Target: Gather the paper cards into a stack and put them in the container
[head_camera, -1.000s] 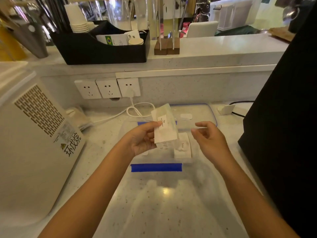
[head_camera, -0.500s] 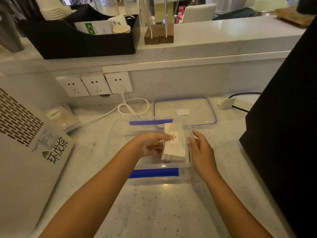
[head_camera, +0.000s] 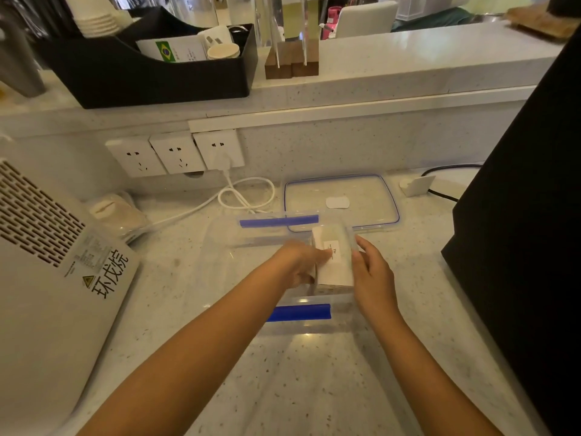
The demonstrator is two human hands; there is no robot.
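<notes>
A clear plastic container point(head_camera: 251, 234) with blue clips on its near and far walls stands on the pale counter. A stack of white paper cards point(head_camera: 334, 262) lies inside it at the right end, top card printed with small text. My left hand point(head_camera: 298, 262) reaches into the container and pinches the stack's left edge. My right hand point(head_camera: 372, 275) presses flat against the stack's right side, over the container's right wall.
The container's clear lid point(head_camera: 342, 199) lies flat just behind it. A white appliance point(head_camera: 47, 278) fills the left side, a black box point(head_camera: 518, 215) the right. A white cable point(head_camera: 245, 196) loops from the wall sockets point(head_camera: 176, 152). A black tray point(head_camera: 141, 70) sits on the raised ledge.
The cards went from being held up above the container down into its right end. My right hand moved in against the stack. The view shifted closer and lower.
</notes>
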